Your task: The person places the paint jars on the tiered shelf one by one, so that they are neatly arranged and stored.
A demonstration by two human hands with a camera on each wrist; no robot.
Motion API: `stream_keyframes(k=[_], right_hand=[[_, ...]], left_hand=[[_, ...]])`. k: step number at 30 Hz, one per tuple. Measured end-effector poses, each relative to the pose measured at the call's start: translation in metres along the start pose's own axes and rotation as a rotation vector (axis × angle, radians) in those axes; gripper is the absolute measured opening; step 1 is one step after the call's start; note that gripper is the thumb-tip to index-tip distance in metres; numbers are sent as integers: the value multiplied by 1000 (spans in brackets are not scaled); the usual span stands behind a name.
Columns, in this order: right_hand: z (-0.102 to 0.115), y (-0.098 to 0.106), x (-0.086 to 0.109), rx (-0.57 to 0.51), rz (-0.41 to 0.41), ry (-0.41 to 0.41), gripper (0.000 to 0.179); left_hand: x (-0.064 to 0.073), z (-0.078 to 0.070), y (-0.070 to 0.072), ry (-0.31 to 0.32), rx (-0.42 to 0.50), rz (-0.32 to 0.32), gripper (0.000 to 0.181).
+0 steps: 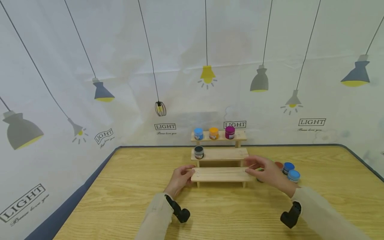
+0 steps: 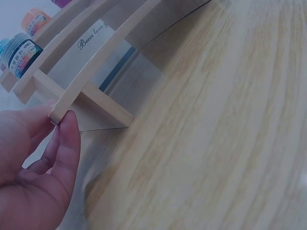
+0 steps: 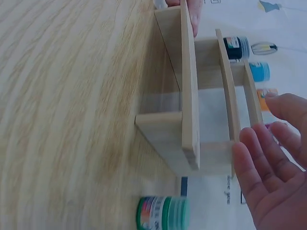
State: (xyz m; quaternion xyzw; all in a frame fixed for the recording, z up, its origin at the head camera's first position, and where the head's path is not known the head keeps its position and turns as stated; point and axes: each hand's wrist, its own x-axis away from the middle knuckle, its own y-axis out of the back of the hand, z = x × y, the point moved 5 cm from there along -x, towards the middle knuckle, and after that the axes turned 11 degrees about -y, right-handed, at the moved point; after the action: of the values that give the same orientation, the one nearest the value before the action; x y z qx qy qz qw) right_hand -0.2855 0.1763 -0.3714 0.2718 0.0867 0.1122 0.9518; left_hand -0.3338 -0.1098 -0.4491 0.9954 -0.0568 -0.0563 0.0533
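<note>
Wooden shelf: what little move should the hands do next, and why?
Perhaps the right hand should pick up the green jar: that hand holds nothing, the jar stands beside the shelf, and the middle step has just the dark jar, while the left hand pinches the bottom step.

Middle tier (image 1: pixel 223 153) free beside black jar (image 1: pixel 199 152)

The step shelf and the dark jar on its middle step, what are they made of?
The step shelf looks like pale wood, probably unpainted, with a dull, smooth finish: faint grain lines show on its boards. The dark jar is probably smooth, hard plastic, perhaps slightly shiny: its lid looks see-through. Glass could look similar.
</note>
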Motion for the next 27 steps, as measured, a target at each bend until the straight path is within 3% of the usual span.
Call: stream_keyframes(k=[11, 21, 27], right_hand=[[-38, 24, 20, 26, -97, -25, 40], [-58, 35, 19, 140, -165, -97, 40], [-66, 33, 16, 124, -149, -132, 43]], left_hand=[[1, -1, 0, 7, -25, 12, 31], [2, 0, 1, 13, -9, 7, 32], [2, -1, 1, 13, -21, 11, 32]])
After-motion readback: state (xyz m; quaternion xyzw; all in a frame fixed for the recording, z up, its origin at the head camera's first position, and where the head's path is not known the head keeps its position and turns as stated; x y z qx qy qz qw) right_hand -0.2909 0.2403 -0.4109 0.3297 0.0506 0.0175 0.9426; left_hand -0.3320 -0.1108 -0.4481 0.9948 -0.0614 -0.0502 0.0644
